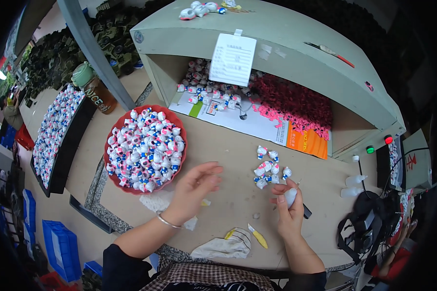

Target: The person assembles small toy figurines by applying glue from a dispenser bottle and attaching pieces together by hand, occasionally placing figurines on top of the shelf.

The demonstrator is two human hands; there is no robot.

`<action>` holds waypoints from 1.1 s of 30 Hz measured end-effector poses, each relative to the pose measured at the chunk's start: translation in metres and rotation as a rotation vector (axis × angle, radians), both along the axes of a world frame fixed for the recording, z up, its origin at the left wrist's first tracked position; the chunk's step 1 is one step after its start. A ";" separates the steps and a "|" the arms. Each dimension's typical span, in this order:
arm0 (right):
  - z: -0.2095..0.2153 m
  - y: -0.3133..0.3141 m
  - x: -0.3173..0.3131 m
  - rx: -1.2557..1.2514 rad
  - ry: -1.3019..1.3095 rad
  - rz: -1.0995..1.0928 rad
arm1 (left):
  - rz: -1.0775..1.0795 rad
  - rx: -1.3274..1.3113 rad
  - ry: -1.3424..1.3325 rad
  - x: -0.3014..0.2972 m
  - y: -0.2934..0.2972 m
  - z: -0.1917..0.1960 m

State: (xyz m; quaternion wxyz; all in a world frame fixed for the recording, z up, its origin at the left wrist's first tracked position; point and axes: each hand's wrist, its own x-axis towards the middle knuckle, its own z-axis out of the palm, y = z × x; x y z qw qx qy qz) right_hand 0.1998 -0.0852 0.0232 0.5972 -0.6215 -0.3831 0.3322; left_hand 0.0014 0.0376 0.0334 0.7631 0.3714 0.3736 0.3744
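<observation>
The small white thing, maybe a bottle (290,197), is in the person's right hand (289,217), above the right part of the desk (238,203). The right fingers are bent around it and hold it. The left hand (189,191) has its fingers loosely bent and apart, with nothing seen in them. Just past the right hand lies a small bunch of little white, pink and blue toys (269,167). To work well here, the person should hold the white thing softly, so it does not get squashed, and keep the right hand from bumping the nearest toy. The left hand would best stay clear of the big red bowl (184,140), which is heaped with more toys. Near the front edge lie a yellow knife (260,239) and a pale cloth (223,247), so bare arms need care there. Some things are hard to see. The fingers hide much of the white thing, and a dark stick (307,211) pokes out behind the hand; nobody can tell if it is held. The back of the big shelf (301,51) is dark, and a paper note (233,58) covers some of the toys inside.
</observation>
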 end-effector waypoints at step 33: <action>-0.001 -0.009 -0.028 -0.016 0.285 0.246 | -0.219 -0.134 -0.158 -0.001 -0.038 -0.036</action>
